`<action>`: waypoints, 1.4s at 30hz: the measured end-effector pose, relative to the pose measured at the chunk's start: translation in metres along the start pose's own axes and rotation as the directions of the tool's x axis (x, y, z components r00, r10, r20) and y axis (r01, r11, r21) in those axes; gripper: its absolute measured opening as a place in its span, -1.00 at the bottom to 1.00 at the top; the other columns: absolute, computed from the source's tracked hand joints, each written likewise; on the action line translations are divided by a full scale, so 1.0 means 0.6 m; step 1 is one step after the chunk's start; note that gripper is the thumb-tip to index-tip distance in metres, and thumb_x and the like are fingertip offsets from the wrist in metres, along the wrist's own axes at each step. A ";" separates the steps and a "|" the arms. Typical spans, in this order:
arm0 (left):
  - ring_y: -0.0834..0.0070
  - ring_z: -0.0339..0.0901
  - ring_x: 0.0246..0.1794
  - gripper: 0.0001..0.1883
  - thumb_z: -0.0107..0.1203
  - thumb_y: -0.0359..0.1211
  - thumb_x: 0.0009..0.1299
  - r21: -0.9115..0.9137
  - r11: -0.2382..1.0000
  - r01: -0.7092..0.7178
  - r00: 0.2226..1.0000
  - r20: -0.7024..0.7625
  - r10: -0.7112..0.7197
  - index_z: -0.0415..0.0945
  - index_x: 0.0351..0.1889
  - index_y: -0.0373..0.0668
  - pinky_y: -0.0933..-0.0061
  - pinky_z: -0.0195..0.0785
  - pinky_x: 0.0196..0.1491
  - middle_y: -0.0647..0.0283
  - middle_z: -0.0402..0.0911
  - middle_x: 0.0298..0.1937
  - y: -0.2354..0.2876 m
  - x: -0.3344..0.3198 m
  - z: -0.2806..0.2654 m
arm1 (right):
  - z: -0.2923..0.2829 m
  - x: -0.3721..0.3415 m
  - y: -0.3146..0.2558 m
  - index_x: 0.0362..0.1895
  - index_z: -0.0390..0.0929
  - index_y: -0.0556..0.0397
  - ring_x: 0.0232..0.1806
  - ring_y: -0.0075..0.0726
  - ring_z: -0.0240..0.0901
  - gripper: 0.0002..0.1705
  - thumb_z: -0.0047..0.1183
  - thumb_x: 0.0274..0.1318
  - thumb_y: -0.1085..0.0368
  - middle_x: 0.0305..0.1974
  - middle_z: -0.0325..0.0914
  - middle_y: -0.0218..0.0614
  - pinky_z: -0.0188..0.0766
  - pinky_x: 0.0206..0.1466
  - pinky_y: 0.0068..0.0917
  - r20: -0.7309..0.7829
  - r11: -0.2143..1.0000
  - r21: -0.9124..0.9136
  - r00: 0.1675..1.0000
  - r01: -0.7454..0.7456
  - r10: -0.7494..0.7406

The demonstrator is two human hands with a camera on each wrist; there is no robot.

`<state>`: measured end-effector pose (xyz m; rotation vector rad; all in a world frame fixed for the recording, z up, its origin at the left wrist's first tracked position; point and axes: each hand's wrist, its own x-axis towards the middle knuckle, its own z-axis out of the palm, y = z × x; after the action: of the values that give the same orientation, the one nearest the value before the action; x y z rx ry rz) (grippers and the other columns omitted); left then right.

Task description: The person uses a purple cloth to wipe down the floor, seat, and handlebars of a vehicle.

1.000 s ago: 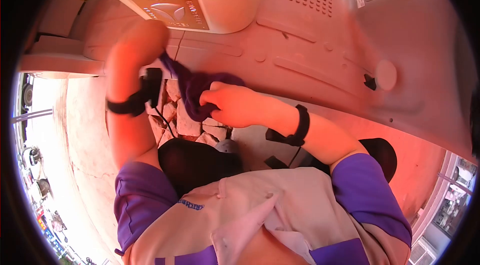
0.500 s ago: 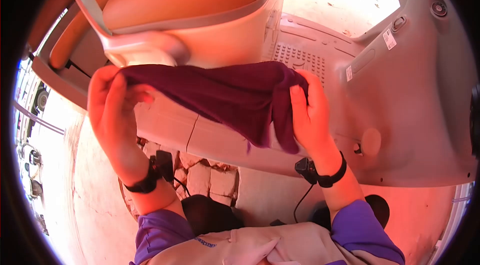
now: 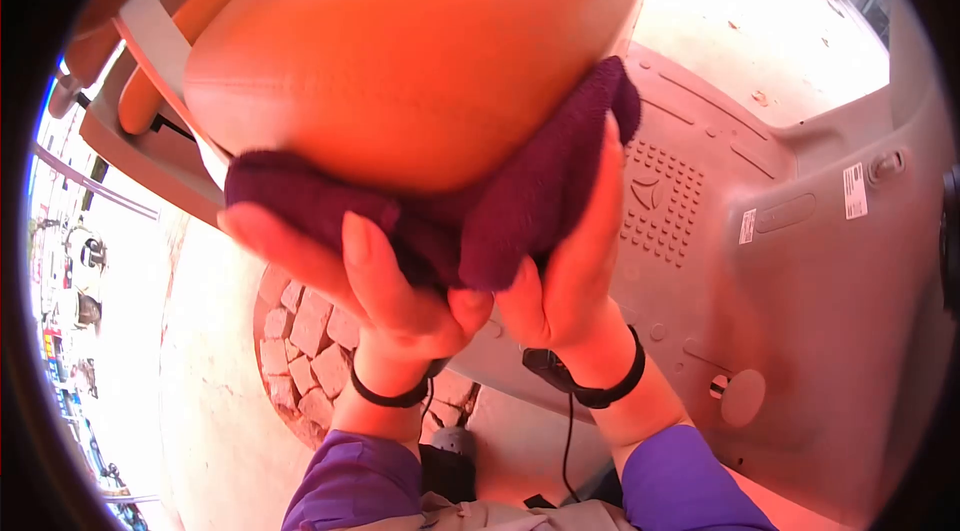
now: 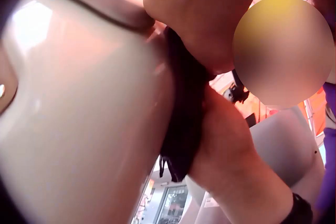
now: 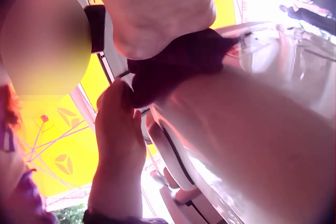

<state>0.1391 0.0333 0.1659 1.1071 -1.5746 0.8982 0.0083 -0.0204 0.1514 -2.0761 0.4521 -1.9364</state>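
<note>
Both hands press a dark purple cloth against the rounded front edge of an orange-brown seat. My left hand lies under the cloth's left part, its fingers stretched out to the left. On the other side my right hand has its fingers extended upward along the cloth; the heels of the hands are close together. In the left wrist view the cloth lies along a glossy pale panel, the right hand below. The right wrist view shows the cloth between both hands.
A grey floor panel with raised dots extends right of the seat, rising into a grey front panel. Paving stones lie at lower left. Parked vehicles appear at the far left and top right.
The cloth was stretched between the raised hands half a second ago; both hands have moved forward and closer together, and it now rests against the seat. The seat fills more of the head view.
</note>
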 end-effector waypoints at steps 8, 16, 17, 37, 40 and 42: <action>-0.18 -0.12 0.49 -0.36 -0.18 0.07 0.50 0.093 0.987 0.132 0.969 0.199 -0.148 0.02 0.45 0.01 -0.40 -0.30 0.39 -0.13 -0.33 0.54 0.018 0.054 -0.037 | -0.033 0.118 -0.050 0.39 -0.06 0.39 0.41 0.17 0.07 -0.10 -0.05 0.23 -0.01 0.35 0.12 0.16 -0.10 0.47 -0.03 0.222 0.976 -0.162 0.958 -0.147 0.181; 0.01 0.07 0.48 -0.27 -0.35 0.12 0.49 0.111 0.939 0.325 0.710 0.627 -0.320 0.15 0.42 -0.24 -0.38 -0.63 0.40 -0.18 0.04 0.47 -0.060 0.162 -0.129 | 0.025 0.281 -0.153 0.23 0.39 0.15 0.25 0.18 0.30 -0.41 -0.01 0.07 0.24 0.12 0.43 0.02 0.04 0.39 0.02 0.586 0.889 -0.442 0.713 -0.119 0.386; 0.04 0.06 0.49 -0.27 -0.36 0.11 0.49 0.138 0.915 0.380 0.658 0.655 -0.372 0.15 0.42 -0.25 -0.35 -0.64 0.41 -0.17 0.03 0.48 -0.069 0.183 -0.134 | 0.045 0.298 -0.154 0.25 0.36 0.18 0.23 0.13 0.33 -0.41 -0.04 0.09 0.26 0.10 0.44 0.07 0.08 0.39 -0.02 0.594 0.876 -0.469 0.693 -0.116 0.410; 0.06 -0.01 0.51 -0.35 -0.11 -0.14 0.41 0.222 0.909 0.353 0.427 0.826 -0.367 0.13 0.38 -0.34 -0.39 -0.23 0.36 -0.11 -0.11 0.53 -0.236 0.326 -0.020 | 0.167 0.389 -0.051 0.30 0.26 0.14 0.40 0.11 0.09 -0.42 -0.15 0.28 0.11 0.27 0.27 0.13 -0.08 0.49 -0.11 0.402 0.544 -0.828 0.536 -0.132 0.742; 0.03 -0.01 0.50 -0.32 -0.08 -0.14 0.38 0.231 0.900 0.369 0.396 0.837 -0.377 0.12 0.38 -0.34 -0.41 -0.25 0.35 -0.14 -0.11 0.53 -0.238 0.332 -0.018 | 0.171 0.390 -0.049 0.31 0.26 0.13 0.41 0.10 0.08 -0.41 -0.15 0.27 0.11 0.27 0.26 0.13 -0.10 0.50 -0.12 0.402 0.526 -0.842 0.514 -0.117 0.758; 0.02 -0.01 0.50 -0.31 -0.07 -0.14 0.36 0.236 0.896 0.376 0.374 0.846 -0.380 0.11 0.39 -0.35 -0.42 -0.27 0.35 -0.16 -0.12 0.52 -0.241 0.338 -0.015 | 0.174 0.392 -0.045 0.32 0.26 0.12 0.41 0.10 0.08 -0.41 -0.15 0.27 0.11 0.27 0.26 0.14 -0.11 0.50 -0.11 0.403 0.514 -0.852 0.499 -0.102 0.767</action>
<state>0.2563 -0.0504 0.3691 2.0455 -1.9491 -0.1041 0.1276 -0.0916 0.3698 -2.5114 1.6182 -0.3491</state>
